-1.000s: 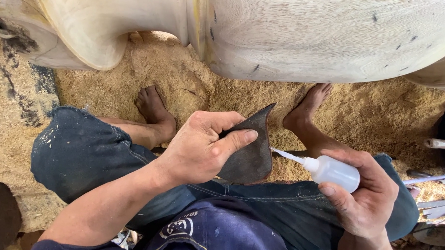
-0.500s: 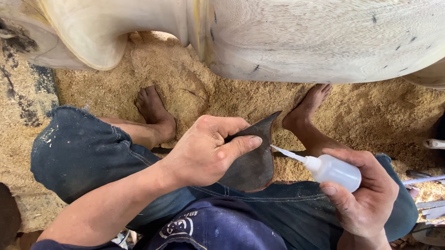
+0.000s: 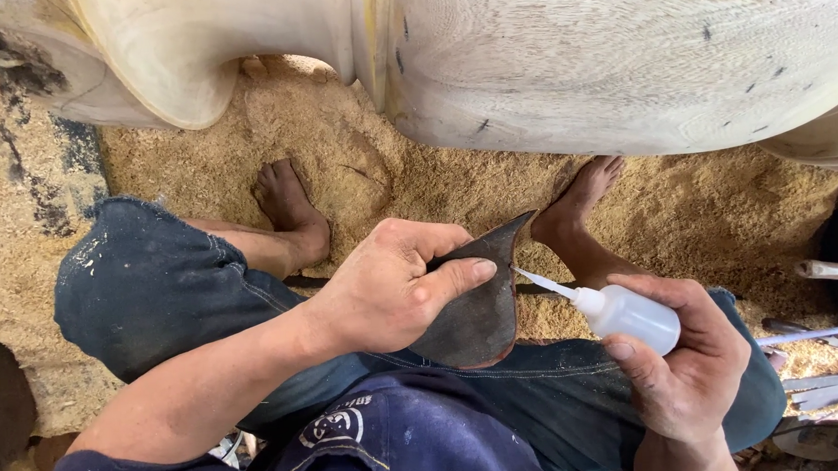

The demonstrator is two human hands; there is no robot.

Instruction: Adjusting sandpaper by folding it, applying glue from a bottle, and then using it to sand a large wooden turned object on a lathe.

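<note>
Gripping a dark curved piece (image 3: 473, 308), left hand (image 3: 393, 287); right hand (image 3: 688, 365) clasps squeeze bottle (image 3: 626, 314).

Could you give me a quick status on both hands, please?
Left hand grips dark curved piece. Right hand holds squeeze bottle, nozzle at piece's edge. Nothing between.

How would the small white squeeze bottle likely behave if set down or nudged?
The squeeze bottle looks like thin, translucent plastic, so probably light and soft-walled, yielding under the right hand. Its round body suggests it would roll if laid flat. Its long thin nozzle, aimed at the dark curved piece, looks bendable.
</note>
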